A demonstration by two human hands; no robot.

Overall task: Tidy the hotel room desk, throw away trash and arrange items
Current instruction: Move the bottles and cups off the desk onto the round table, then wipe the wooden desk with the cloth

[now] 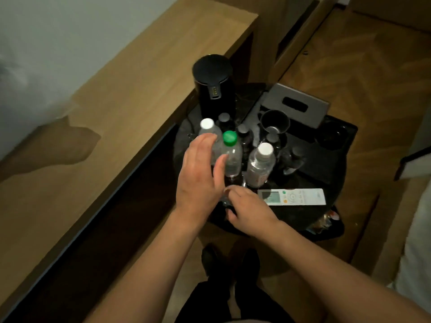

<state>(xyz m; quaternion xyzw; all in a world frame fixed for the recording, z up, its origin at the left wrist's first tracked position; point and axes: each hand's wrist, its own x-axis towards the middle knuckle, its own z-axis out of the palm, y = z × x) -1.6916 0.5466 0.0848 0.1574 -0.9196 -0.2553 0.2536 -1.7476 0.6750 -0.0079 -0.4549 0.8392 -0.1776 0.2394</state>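
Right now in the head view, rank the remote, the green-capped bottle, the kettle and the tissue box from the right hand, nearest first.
From the right hand:
1. Remote, just right of it.
2. Green-capped bottle, beyond, by the left hand.
3. Kettle, far left.
4. Tissue box, far right; too close to call with the kettle.

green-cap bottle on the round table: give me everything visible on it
The clear plastic bottle with the green screw cap stands upright near the middle of the dark round table, among other bottles. Its body is transparent and looks unlabelled from here; how full it is cannot be told. A white-capped clear bottle stands to its right, another white-capped bottle behind-left. The left hand is open around it, thumb near its front and fingers at its left side; actual contact is unclear.
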